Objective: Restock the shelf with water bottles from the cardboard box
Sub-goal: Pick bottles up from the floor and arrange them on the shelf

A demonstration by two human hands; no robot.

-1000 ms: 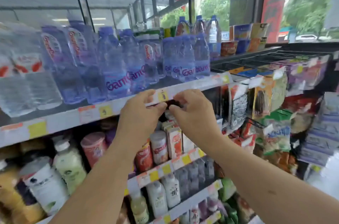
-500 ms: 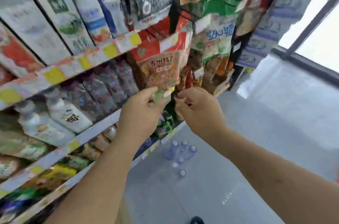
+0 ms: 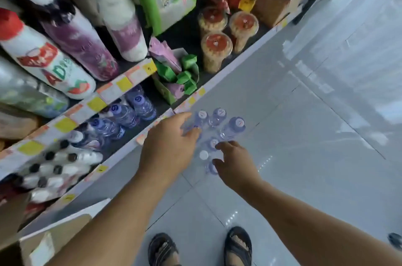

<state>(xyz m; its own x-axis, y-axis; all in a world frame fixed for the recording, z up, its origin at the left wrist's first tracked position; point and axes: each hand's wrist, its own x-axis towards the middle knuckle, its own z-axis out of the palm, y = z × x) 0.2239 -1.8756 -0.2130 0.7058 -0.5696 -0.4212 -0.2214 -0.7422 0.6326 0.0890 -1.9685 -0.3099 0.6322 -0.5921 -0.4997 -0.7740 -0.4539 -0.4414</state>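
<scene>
Several clear water bottles (image 3: 232, 126) with blue caps stand in a cluster on the grey floor beside the shelf. More of the same bottles (image 3: 130, 112) stand on the lowest shelf (image 3: 102, 168), under a price rail. My left hand (image 3: 168, 146) reaches down over the cluster with fingers extended, holding nothing. Beside it, my right hand (image 3: 236, 162) hangs over the nearer caps, its fingers loosely curled and empty. The hands cover part of the cluster. A cardboard box (image 3: 57, 238) shows its flap at the lower left.
White bottles with dark caps (image 3: 54, 165) fill the low shelf left of the water. Yoghurt drinks (image 3: 50, 67), snack cups (image 3: 215, 48) and a box of green packets (image 3: 182, 76) sit on the shelves above. My sandalled feet (image 3: 238, 246) stand on the tiled floor (image 3: 304, 156).
My view has swung from the top shelf's price rail down to the floor. Both hands left the rail and dropped toward the bottles standing on the floor.
</scene>
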